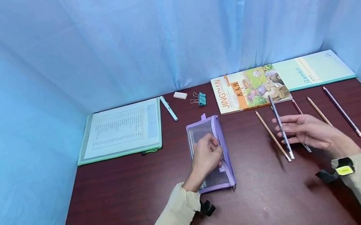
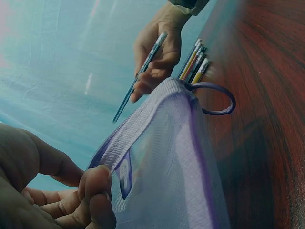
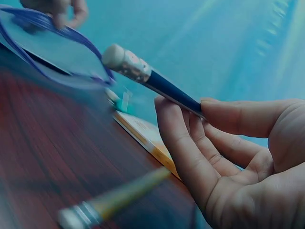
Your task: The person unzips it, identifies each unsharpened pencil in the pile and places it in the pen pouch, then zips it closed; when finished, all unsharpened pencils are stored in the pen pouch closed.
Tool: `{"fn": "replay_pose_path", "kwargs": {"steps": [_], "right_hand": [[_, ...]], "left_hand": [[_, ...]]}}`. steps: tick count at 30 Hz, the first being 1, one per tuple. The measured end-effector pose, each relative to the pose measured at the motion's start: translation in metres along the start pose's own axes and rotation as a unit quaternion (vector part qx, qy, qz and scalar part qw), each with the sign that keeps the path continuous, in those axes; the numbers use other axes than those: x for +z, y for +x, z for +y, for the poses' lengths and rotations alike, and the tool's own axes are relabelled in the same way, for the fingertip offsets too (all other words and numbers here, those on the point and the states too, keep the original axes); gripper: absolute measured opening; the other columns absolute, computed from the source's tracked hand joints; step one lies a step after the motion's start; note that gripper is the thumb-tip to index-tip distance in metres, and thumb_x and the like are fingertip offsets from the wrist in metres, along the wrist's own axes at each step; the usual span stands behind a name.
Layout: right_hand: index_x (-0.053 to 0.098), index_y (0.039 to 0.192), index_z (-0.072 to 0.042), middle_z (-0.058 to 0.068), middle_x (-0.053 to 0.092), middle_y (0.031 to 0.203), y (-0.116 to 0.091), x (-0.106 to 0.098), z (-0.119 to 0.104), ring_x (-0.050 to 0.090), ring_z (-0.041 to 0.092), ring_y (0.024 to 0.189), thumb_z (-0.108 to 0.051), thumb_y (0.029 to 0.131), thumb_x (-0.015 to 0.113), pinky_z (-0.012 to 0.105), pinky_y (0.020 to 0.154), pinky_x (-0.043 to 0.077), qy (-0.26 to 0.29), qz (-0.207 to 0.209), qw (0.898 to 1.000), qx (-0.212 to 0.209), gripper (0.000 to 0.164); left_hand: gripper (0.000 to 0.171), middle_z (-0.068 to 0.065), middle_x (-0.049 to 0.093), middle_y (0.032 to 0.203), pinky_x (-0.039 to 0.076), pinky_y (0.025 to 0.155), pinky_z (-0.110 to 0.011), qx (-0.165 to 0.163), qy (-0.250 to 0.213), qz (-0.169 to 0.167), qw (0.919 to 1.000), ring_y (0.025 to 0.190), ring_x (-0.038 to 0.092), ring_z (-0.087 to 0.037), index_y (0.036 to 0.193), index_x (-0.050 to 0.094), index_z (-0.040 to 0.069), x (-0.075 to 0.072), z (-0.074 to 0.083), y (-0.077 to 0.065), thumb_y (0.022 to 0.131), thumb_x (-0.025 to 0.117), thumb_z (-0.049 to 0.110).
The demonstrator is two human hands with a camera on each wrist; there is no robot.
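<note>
In the head view a purple mesh zip pencil pouch [image 1: 213, 182] lies lengthwise near the middle of the table. My left hand [image 1: 206, 153] pinches its zip edge between thumb and fingers; the left wrist view shows the lifted purple rim [image 2: 143, 107]. The right wrist view shows the mouth of the pouch gaping. To the right, my right hand [image 1: 304, 131] holds a dark blue pencil [image 3: 174, 94] between thumb and fingertips, its white eraser end toward the pouch in that view. A wood-coloured pencil [image 1: 271, 134] lies beside this hand, and a red pencil [image 1: 296, 106] is partly hidden behind it.
Another wood-coloured pencil [image 1: 318, 110] and a dark purple pencil [image 1: 342, 111] lie farther right. Along the back are a document folder [image 1: 120, 131], a pale blue pen [image 1: 168, 108], an eraser [image 1: 180, 95], a teal binder clip [image 1: 201, 99], a book [image 1: 250, 90] and a notepad [image 1: 317, 68].
</note>
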State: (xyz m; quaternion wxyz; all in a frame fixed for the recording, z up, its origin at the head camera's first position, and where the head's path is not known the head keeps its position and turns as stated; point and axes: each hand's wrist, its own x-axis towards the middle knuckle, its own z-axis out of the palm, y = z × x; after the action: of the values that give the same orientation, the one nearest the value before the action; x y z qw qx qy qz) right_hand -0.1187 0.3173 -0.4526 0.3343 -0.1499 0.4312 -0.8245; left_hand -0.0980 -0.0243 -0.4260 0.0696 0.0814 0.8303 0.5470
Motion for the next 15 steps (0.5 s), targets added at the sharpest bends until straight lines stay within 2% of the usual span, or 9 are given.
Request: {"fn": "replay_pose_path", "kwargs": {"steps": [6,9,11,15], "right_hand": [[0.062,0.131,-0.011,0.004,0.073,0.115,0.039,0.027,0.020,0.072,0.014,0.104,0.005,0.104,0.036,0.036,0.088,0.060,-0.038,0.009,0.998,0.049,0.041],[0.057,0.133,-0.009,0.004,0.074,0.113,0.057,0.039,0.031,0.073,0.015,0.101,0.002,0.103,0.042,0.040,0.088,0.060,-0.054,0.023,0.995,0.081,0.035],[0.048,0.140,-0.001,0.004,0.075,0.110,0.069,0.046,0.037,0.073,0.015,0.099,0.001,0.101,0.046,0.042,0.087,0.061,-0.070,0.039,0.991,0.104,0.038],[0.023,0.149,0.013,0.001,0.076,0.103,0.091,0.059,0.045,0.074,0.015,0.094,0.000,0.099,0.052,0.042,0.083,0.062,-0.114,0.077,0.980,0.145,0.059]], "left_hand": [[0.009,-0.015,0.065,0.056,0.041,0.038,-0.018,-0.001,-0.004,0.002,1.0000,0.035,0.050,-0.002,0.082,0.053,0.005,0.000,0.000,0.001,0.082,0.056,-0.003],[0.008,-0.016,0.065,0.057,0.041,0.038,-0.018,0.003,-0.002,0.002,1.0000,0.035,0.050,-0.002,0.082,0.054,0.004,0.000,0.000,0.001,0.083,0.056,-0.003],[0.007,-0.016,0.066,0.057,0.041,0.038,-0.018,0.004,0.000,0.002,1.0000,0.035,0.050,-0.002,0.082,0.054,0.004,0.000,0.000,0.001,0.083,0.056,-0.003],[0.007,-0.015,0.065,0.057,0.042,0.039,-0.019,0.002,-0.001,0.002,1.0000,0.035,0.053,-0.005,0.082,0.054,0.005,0.000,-0.001,0.001,0.082,0.056,-0.002]]}}
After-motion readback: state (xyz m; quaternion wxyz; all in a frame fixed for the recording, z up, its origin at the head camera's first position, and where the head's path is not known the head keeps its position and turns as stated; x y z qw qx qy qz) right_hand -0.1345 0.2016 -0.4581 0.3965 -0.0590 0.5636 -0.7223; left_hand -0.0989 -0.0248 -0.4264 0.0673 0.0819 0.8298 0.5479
